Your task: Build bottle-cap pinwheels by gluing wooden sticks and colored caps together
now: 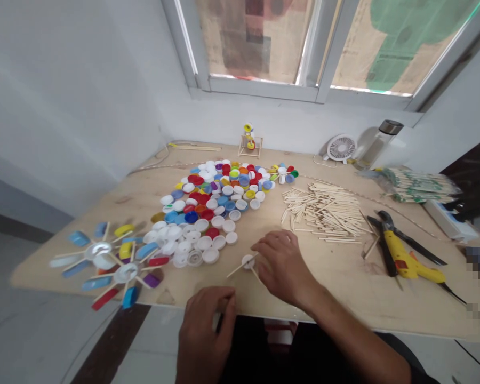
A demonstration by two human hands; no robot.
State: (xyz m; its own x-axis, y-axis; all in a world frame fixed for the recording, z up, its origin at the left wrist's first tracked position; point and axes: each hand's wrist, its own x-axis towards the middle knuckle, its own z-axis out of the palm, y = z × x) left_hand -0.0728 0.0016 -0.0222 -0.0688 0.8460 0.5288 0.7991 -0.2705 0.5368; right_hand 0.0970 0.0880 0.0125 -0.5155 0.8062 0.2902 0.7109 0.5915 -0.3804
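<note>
My right hand (282, 264) rests on the plywood board (336, 277), fingers curled around a white bottle cap (248, 261) with thin wooden sticks (237, 270) stuck out from it. My left hand (208, 325) hangs at the board's near edge, fingers pinched shut on something small I cannot make out. A spread of colourful bottle caps (216, 205) lies just beyond the hands. To the right lies a pile of wooden sticks (328, 210).
Two finished cap-and-stick wheels (112, 258) lie at the board's left end. A yellow glue gun (408, 261) and pliers (384, 240) sit on the right. A small stick-and-cap model (250, 141), a white fan (341, 148), a bottle (378, 144) and packed sticks (418, 184) line the back.
</note>
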